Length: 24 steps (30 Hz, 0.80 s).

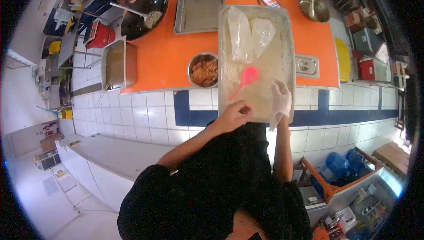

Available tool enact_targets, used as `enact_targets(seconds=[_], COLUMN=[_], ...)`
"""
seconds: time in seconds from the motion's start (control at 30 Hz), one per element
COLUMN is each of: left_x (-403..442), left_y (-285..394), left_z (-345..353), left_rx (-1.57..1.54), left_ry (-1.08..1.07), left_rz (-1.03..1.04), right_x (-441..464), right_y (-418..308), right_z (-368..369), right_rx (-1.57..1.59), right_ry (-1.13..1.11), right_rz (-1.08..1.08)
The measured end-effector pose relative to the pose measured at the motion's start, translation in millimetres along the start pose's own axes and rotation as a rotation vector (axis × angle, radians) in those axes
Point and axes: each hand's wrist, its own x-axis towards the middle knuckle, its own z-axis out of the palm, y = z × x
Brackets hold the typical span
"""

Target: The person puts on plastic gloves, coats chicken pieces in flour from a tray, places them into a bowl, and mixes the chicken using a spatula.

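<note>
Hands apart over a powder-dusted tray (287,32) at an orange table (172,61): the left hand (238,113), bare, fingers bent, at the near edge; the right hand (282,99), in a translucent glove, toward the right side. Whether either grips anything cannot be told. A pink scoop (250,75) lies in the tray, just beyond the left hand and left of the right, nearer than the plastic bags (239,35)

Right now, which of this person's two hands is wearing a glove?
The right hand, at the right edge of the powdery tray: a whitish glove covers it. The left hand, near the handle of the pink scoop, is bare.
</note>
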Motion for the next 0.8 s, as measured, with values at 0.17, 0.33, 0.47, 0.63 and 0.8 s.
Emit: enact_targets(seconds=[0.17, 0.33, 0.47, 0.63, 0.8], left_x=[20, 51, 54, 45, 25], left_y=[-12, -16, -14, -14, -13], left_z=[-55, -74, -61, -41, -16], left_rx=[0.030, 0.194, 0.136, 0.137, 0.216], left_ry=[0.202, 0.267, 0.179, 0.093, -0.011], left_rz=[-0.103, -0.081, -0.107, -0.083, -0.059], right_x=[24, 9, -5, -18, -63], right_y=[45, 1, -2, -20, -39], right_z=[-10, -10, -14, -13, -15], right_rx=[-0.184, -0.016, 0.362, 0.592, 0.993], right_ry=[-0.004, -0.080, -0.042, -0.191, -0.197], right_rz=[-0.121, 0.134, 0.288, 0.378, 0.156])
